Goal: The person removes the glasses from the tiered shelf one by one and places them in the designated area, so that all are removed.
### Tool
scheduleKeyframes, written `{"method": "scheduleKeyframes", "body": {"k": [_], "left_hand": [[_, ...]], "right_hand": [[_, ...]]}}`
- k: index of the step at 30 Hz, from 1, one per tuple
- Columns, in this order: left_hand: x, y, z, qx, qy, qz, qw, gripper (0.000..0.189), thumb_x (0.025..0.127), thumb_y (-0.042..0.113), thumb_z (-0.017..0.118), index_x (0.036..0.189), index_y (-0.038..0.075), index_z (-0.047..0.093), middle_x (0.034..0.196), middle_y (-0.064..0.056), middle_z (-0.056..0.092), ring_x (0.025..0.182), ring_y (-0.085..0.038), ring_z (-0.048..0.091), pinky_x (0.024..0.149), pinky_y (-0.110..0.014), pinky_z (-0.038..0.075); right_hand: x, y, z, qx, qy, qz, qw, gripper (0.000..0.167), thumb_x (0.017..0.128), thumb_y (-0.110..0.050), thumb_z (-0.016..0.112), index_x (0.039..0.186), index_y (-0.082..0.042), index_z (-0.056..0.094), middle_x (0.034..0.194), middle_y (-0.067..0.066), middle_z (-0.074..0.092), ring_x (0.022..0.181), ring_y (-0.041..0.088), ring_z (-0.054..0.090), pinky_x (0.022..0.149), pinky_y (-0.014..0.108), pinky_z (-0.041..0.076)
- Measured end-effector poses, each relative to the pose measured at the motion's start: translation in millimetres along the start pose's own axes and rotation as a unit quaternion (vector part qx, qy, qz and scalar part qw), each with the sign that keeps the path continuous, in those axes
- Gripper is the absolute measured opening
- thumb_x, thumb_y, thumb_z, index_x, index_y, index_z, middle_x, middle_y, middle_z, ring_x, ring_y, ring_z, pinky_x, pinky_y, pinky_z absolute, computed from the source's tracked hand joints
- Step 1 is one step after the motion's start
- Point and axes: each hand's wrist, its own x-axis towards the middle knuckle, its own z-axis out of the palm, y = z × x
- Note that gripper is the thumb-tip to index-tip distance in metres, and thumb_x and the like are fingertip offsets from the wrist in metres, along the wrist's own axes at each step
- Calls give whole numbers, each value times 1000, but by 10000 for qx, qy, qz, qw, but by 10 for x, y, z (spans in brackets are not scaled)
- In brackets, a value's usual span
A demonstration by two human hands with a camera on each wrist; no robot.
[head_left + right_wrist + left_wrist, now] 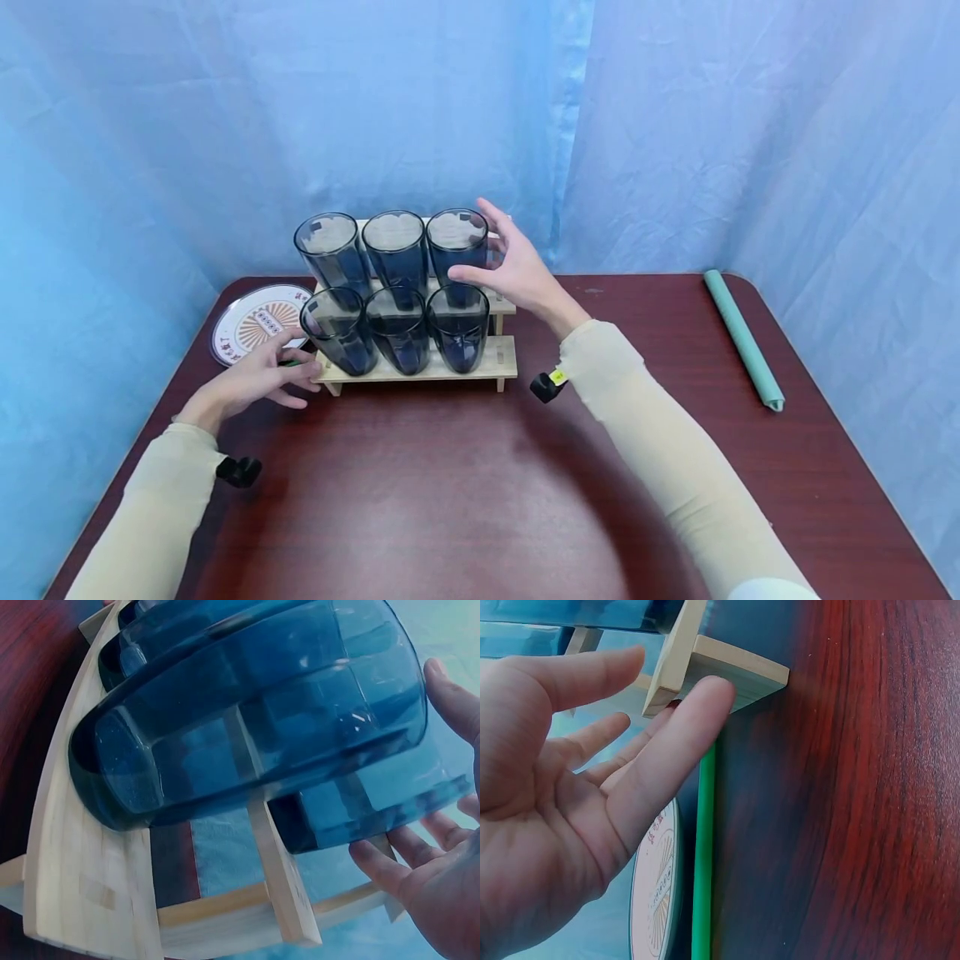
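A two-tier wooden rack [480, 367] holds dark blue-grey glasses, three in the front row and three in the back. My right hand [517, 262] spreads its thumb and fingers around the right back glass [456, 229]. In the right wrist view the fingertips lie against a glass's side, while the thumb is near the rim of the front right glass [202, 750]. At the rack's lower left end is my left hand [262, 375], its fingers extended and loosely parted. Those fingertips are close to the shelf's end in the left wrist view; contact cannot be told.
A white patterned plate [243, 321] lies behind the left hand, with a thin green rod [703, 862] beside it. Toward the right edge of the dark red table [420, 483] is a rolled green cloth or mat [742, 337]. Blue curtains [450, 100] enclose the back and sides.
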Motion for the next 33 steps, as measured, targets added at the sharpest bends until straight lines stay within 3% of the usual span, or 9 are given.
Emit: {"method": "scheduleKeyframes", "body": {"k": [7, 12, 16, 23, 29, 33], "left_hand": [[63, 43, 9, 453, 225, -315, 9982, 75, 98, 19, 69, 153, 3, 20, 119, -20, 63, 99, -37, 69, 79, -49, 60], [135, 77, 50, 367, 355, -464, 9976, 72, 96, 16, 71, 150, 3, 24, 103, -11, 71, 92, -36, 70, 78, -48, 60], [116, 73, 69, 310, 370, -520, 9975, 69, 97, 14, 69, 148, 3, 24, 102, -12, 71, 90, -36, 71, 77, -47, 61], [-66, 24, -2, 268, 349, -424, 9981, 63, 99, 9, 65, 145, 1, 23, 102, -12, 70, 89, -34, 70, 75, -47, 61], [15, 23, 50, 155, 393, -374, 9984, 62, 99, 10, 65, 146, 4, 25, 105, -13, 69, 92, -36, 69, 78, -48, 60], [51, 42, 80, 189, 449, -461, 9977, 67, 99, 13, 67, 150, 5, 24, 106, -14, 68, 94, -36, 68, 77, -46, 61]], "right_hand": [[29, 13, 58, -212, 57, -181, 9996, 94, 85, -26, 86, 160, -23, 29, 147, -4, 50, 131, 17, 51, 104, 34, 46], [28, 34, 32, -355, 167, -136, 9991, 92, 83, -30, 87, 157, -20, 34, 143, -5, 54, 128, 14, 53, 102, 32, 48], [34, 55, 42, -383, 110, -106, 9992, 92, 83, -31, 87, 157, -22, 34, 144, -4, 53, 128, 14, 53, 101, 35, 49], [77, 56, 217, -281, 39, -100, 9995, 90, 84, -27, 86, 157, -23, 34, 145, -3, 53, 127, 14, 54, 101, 35, 49], [-7, -128, 171, -303, 91, -68, 9995, 86, 87, -16, 83, 158, -13, 33, 148, 9, 51, 132, 28, 51, 103, 38, 48], [-74, -188, 141, -267, 131, -49, 9995, 85, 88, -15, 82, 157, -11, 33, 148, 11, 50, 133, 29, 50, 104, 37, 47]]}}
